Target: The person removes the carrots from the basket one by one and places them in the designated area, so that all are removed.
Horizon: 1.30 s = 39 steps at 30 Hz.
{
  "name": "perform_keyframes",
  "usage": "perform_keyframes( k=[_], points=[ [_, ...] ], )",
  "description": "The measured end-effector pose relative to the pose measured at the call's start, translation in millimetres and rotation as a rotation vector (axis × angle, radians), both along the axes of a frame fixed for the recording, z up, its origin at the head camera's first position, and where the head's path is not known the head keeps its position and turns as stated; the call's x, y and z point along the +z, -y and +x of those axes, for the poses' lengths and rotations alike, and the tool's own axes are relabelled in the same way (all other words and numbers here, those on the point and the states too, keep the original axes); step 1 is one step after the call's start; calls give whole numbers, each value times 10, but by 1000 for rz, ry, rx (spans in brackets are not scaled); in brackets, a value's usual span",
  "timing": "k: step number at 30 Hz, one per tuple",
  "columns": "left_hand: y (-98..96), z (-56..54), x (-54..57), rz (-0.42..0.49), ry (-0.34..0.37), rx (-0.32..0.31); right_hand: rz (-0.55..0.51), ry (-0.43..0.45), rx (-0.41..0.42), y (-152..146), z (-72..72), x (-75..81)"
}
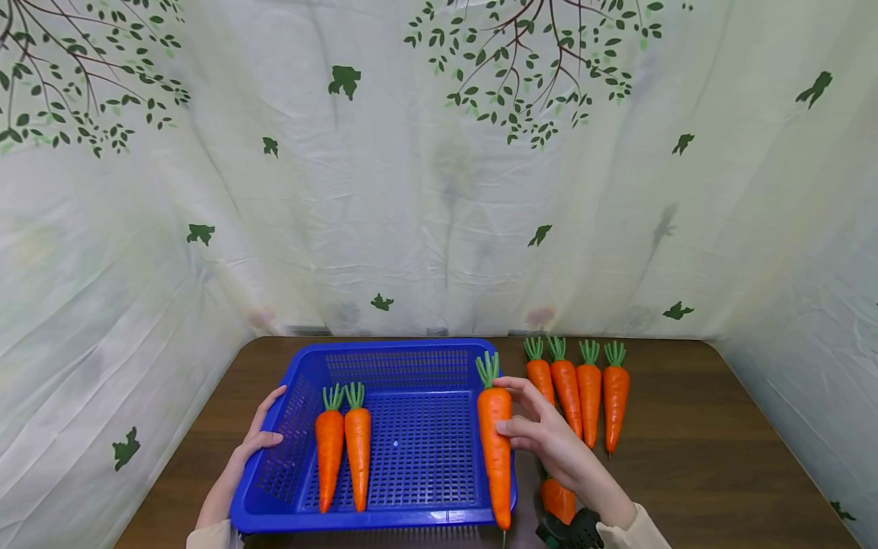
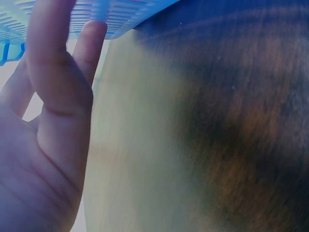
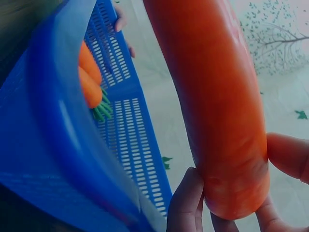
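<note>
A blue plastic basket [image 1: 394,521] with slotted walls stands in front of me. At its left side my left hand [image 1: 248,444] grips the rim, and the left wrist view shows its fingers [image 2: 91,46] against the slotted wall. My right hand [image 1: 549,435] pinches an orange carrot [image 1: 494,446] near its green top, above the basket's right rim. The carrot hangs with its tip toward me. Two carrots, a left one [image 1: 329,457] and a right one [image 1: 357,457], lie side by side inside the basket, tops pointing away.
Right of the basket, several carrots [image 1: 616,404] lie in a row on the brown wooden table [image 1: 706,450]. Another carrot [image 1: 559,499] is partly hidden by my right wrist, which wears a black device [image 1: 576,528]. A leaf-patterned white curtain [image 1: 425,191] encloses the table.
</note>
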<state>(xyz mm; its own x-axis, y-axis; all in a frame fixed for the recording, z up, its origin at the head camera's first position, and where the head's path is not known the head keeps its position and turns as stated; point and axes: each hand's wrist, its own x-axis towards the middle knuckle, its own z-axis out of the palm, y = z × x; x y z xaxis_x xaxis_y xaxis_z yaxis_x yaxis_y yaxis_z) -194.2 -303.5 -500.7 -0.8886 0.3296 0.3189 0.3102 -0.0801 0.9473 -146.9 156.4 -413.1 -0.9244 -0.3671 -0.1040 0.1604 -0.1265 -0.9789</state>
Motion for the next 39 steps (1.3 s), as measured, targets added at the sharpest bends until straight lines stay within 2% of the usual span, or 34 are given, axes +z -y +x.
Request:
perform_keyframes(
  k=[9, 18, 25, 33, 39],
  points=[
    [5, -16, -16, 10, -33, -9, 2, 39, -20, -161, 86, -58],
    [3, 24, 13, -18, 32, 8, 1, 62, -34, -292, 200, -130],
    [8, -24, -10, -6, -54, 2, 9, 56, -63, -402, 278, -191],
    [15, -45, -22, 4, -71, 1, 13, 37, -59, -529, 373, -254],
    [6, -52, -21, 7, -71, -6, 2, 43, -86, -629, 455, -328]
  ],
)
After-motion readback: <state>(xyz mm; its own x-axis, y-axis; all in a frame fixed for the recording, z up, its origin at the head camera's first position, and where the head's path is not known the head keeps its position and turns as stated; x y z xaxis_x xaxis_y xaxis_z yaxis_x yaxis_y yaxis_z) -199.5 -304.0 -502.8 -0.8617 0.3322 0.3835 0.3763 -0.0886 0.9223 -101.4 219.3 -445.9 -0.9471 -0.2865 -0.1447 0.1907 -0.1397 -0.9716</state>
